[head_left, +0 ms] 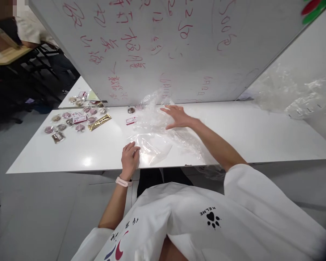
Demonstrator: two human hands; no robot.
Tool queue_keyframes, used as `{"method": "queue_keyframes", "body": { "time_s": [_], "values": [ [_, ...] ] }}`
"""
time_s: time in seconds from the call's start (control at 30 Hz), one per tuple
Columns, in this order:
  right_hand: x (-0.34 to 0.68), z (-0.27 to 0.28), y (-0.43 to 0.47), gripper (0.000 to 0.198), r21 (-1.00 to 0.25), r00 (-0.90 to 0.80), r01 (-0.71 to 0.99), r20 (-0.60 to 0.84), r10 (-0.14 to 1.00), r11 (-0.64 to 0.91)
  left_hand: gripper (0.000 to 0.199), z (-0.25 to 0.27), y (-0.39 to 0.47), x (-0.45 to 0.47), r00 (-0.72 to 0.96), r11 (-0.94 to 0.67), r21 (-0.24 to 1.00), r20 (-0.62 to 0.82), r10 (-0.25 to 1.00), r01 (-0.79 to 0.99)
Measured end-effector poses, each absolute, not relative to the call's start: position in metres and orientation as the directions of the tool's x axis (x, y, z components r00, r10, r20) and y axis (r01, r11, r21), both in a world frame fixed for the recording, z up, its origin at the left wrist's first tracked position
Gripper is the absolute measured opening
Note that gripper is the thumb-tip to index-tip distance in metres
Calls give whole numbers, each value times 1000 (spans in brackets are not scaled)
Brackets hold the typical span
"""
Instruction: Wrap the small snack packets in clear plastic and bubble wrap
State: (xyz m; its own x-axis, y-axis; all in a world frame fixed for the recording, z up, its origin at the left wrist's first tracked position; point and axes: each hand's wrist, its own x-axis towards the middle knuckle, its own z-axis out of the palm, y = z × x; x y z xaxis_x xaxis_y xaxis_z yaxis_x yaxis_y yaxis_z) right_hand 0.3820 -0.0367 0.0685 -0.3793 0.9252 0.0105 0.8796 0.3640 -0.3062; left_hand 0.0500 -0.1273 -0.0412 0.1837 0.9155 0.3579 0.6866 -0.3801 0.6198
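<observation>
A clear plastic bag (pixel 154 148) lies flat near the table's front edge. My left hand (pixel 129 157), with a pink band on the wrist, rests at the bag's left edge, its fingers curled and pinching there. Behind the bag is a heap of crumpled clear plastic (pixel 152 117). My right hand (pixel 179 116) reaches over this heap with fingers spread and thumb apart, gripping nothing that I can see. Left of the heap lie a small white card with a red border (pixel 130 121) and a dark, round wrapped piece (pixel 131 110).
Several small wrapped pieces (pixel 80 128), a gold stick packet (pixel 100 122) and another red-edged card (pixel 79 117) lie on the white table (pixel 43 156) at left. A whiteboard (pixel 195 54) with red writing stands behind. More clear plastic (pixel 309 94) is piled at right. A person (pixel 32 27) sits far left.
</observation>
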Motion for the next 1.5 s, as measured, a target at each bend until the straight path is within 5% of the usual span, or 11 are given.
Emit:
{"method": "queue_keyframes", "body": {
  "time_s": [0.17,0.23,0.37,0.5,0.6,0.73,0.87,1.0,1.17,1.3,1.5],
  "values": [
    [427,69,-158,77,-356,26,929,332,943,100,23,-44,-125,51,178,-411,602,408,895,685],
    [424,29,-217,77,-395,256,907,238,937,-148,25,-45,-125,54,210,-443,571,428,879,691],
    [419,-43,-284,39,-511,589,749,219,778,-423,26,-43,-126,71,293,-476,528,394,871,703],
    [459,-19,-292,41,-658,760,589,254,598,-469,28,-35,-129,120,391,-479,486,276,878,731],
    [486,48,-294,34,-950,881,252,146,450,-186,30,-25,-128,172,487,-500,486,165,858,716],
    [457,127,-300,27,-962,689,167,271,672,217,29,5,-134,213,539,-491,664,154,828,564],
    [392,141,-281,70,-960,3,185,215,977,211,53,45,-153,187,583,-131,991,125,803,-32],
    [337,107,-241,81,-867,-376,451,30,926,212,93,67,-172,122,655,354,838,5,755,-416],
    [283,70,-203,73,-537,-577,689,0,817,487,73,56,-186,55,365,295,859,-138,921,-419],
    [256,61,-149,69,-587,-739,489,115,664,646,34,32,-187,25,108,209,861,-179,978,-465],
    [268,12,-50,39,-360,-376,811,282,882,461,28,13,-178,6,-59,127,857,-180,982,-499]
  ]
}}
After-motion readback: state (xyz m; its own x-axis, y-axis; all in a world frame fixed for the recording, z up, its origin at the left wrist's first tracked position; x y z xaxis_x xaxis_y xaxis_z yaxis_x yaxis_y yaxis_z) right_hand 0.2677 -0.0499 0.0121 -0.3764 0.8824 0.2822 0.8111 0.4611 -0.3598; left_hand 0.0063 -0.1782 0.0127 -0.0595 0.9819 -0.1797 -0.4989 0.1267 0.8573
